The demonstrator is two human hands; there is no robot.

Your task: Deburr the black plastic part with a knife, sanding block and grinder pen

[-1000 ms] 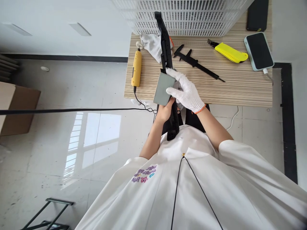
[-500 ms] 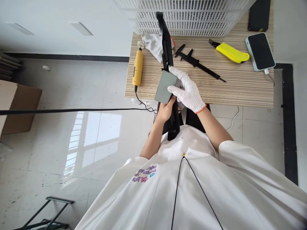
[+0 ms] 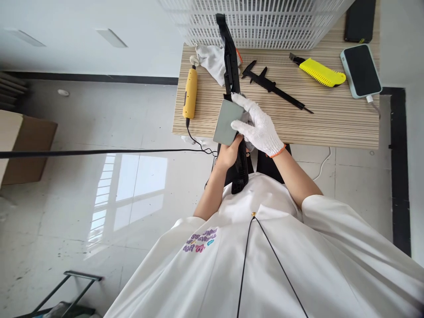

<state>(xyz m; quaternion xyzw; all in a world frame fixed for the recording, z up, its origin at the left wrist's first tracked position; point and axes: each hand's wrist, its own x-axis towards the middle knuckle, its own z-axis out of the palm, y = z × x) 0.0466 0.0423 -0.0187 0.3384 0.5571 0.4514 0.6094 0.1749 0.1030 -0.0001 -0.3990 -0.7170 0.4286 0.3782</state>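
A long black plastic trim piece [image 3: 240, 172] runs from my lap up over the table edge. My bare left hand [image 3: 228, 153] is closed around it, thumb across the strip and fingers mostly hidden. Over the strip's middle lies a flat grey-green rectangular pad [image 3: 228, 121], just above that hand. My right hand [image 3: 260, 128], in a white knit glove with an orange cuff, grips the pad's right side. Its thumb lies on the pad's edge, and its forefinger reaches the strip by the pad's top corner. The other right fingers are curled and partly hidden.
On the wooden table [image 3: 331, 130] lie a yellow corded rotary tool [image 3: 190, 93], a white glove [image 3: 212, 64], a black caliper [image 3: 276, 88], a yellow utility knife [image 3: 321, 73] and a phone [image 3: 361, 70]. Behind stands a white plastic basket [image 3: 251, 33]. A black cable [image 3: 99, 153] crosses at left.
The pad and the right hand's fingertips have shifted very slightly down along the black piece. Both hands keep almost the same pose and hold.
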